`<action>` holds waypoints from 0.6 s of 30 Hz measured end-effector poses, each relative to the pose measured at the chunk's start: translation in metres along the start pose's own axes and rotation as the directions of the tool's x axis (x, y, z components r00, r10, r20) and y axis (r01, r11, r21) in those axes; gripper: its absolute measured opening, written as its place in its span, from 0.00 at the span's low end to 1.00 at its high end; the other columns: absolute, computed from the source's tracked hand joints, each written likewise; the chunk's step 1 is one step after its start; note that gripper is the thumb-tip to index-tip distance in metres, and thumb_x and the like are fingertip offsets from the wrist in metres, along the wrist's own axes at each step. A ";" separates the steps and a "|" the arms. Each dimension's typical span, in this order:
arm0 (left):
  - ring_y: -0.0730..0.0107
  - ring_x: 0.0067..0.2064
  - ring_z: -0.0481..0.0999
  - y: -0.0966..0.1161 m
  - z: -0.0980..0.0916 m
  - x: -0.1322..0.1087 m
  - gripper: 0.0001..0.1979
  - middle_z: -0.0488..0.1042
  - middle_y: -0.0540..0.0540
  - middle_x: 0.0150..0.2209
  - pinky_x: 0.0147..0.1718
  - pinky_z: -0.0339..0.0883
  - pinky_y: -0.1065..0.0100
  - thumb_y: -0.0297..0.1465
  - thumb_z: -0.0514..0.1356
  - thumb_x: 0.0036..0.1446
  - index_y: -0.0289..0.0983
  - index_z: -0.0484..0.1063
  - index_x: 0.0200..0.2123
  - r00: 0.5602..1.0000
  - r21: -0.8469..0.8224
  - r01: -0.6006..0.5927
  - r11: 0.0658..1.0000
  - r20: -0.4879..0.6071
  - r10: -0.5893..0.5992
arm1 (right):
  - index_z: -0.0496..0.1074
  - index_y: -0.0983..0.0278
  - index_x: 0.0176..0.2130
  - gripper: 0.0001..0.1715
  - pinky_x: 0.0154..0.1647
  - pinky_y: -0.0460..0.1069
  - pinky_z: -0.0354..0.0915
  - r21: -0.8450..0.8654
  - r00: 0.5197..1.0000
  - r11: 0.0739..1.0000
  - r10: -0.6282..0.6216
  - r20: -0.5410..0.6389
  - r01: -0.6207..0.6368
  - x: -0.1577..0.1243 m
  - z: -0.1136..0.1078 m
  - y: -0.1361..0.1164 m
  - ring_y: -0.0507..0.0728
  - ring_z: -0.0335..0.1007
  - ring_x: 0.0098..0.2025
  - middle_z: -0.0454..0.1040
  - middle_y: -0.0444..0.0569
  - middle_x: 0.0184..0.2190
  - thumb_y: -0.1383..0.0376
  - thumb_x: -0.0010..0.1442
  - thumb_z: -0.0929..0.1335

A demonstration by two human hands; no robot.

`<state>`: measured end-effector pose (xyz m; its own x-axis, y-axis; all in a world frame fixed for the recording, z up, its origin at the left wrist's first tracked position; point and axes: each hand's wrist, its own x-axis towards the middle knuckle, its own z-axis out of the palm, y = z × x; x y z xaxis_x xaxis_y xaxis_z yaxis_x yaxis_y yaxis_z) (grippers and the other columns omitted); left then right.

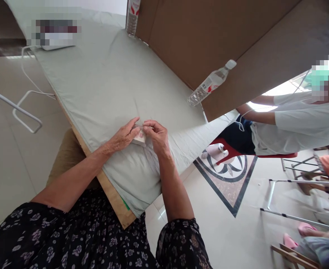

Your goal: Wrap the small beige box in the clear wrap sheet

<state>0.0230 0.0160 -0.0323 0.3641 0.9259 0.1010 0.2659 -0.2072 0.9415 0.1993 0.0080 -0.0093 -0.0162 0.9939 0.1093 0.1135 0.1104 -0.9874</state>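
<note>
A small white box with a reddish print [140, 136] is on the pale cloth in front of me. My left hand [125, 136] grips its left side, with the thumb over the top and the fingers behind it. My right hand [157, 136] is at the box's far right edge, its thumb and forefinger pinched together. What lies between those fingertips is too small to make out. Something thin and see-through seems to hang beside the box below the right hand. The fingers hide part of the box's top.
A pale cloth covers the table [97, 74]. Behind my hands stand a large cardboard panel [192, 41], a tilted water bottle [212, 84] and another bottle [132, 18]. A white device [58, 39] sits far left. A person in a white shirt [293, 123] sits at right.
</note>
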 end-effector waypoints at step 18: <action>0.59 0.51 0.78 -0.002 0.002 -0.004 0.28 0.82 0.38 0.52 0.58 0.70 0.56 0.39 0.47 0.71 0.31 0.65 0.68 0.989 0.201 -0.048 0.978 -0.131 0.076 | 0.74 0.53 0.60 0.20 0.66 0.64 0.65 -0.694 0.840 0.556 -0.526 0.133 0.458 -0.056 -0.008 0.015 0.65 0.66 0.68 0.69 0.54 0.67 0.56 0.71 0.68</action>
<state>0.0235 0.0122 -0.0350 0.2632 0.9409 0.2131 0.4218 -0.3109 0.8517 0.2095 -0.0460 -0.0289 -0.2052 0.7763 0.5960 0.7451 0.5188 -0.4192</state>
